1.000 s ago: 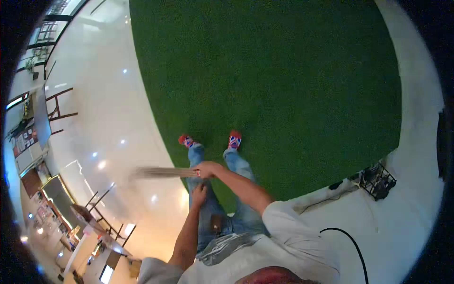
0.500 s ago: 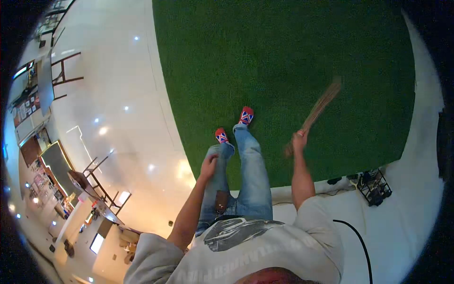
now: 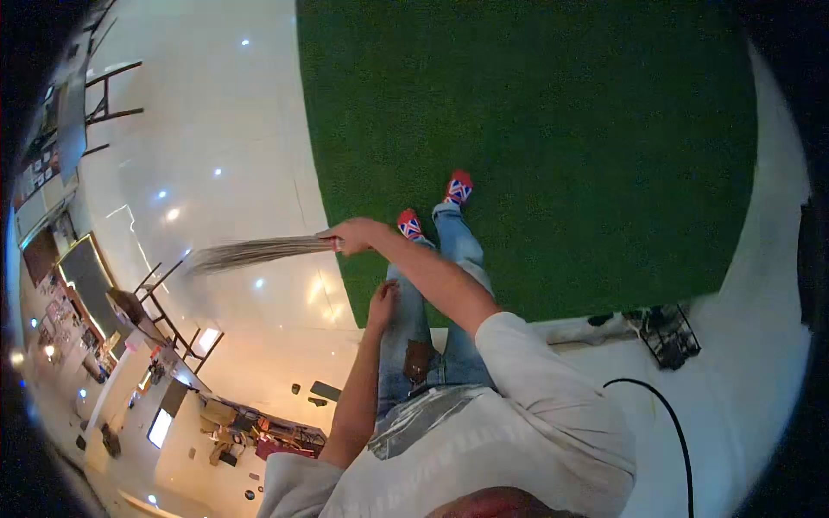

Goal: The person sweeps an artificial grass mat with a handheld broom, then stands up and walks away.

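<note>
My right hand (image 3: 352,235) is wrapped round the bound end of a stick broom (image 3: 268,250). The broom points left, with its thin bristles spreading and blurring over the shiny pale floor (image 3: 259,112). The right arm reaches across the front of my body, above my legs. My left hand (image 3: 382,302) hangs beside my left thigh, apparently holding nothing, its fingers loosely bent. Below the hands are my jeans (image 3: 410,332) and my feet in red and blue patterned socks (image 3: 459,186), standing on a green carpet (image 3: 553,155).
The carpet's edge runs along my left side. Far left stand a table with dark legs (image 3: 164,311) and a dark framed board (image 3: 89,281). A black wire rack (image 3: 669,338) sits at the carpet's near right corner, and a black cable (image 3: 661,406) curves nearby.
My right hand has swung the broom from the carpet on my right across to the left, over the pale floor. The left hand stays by the thigh.
</note>
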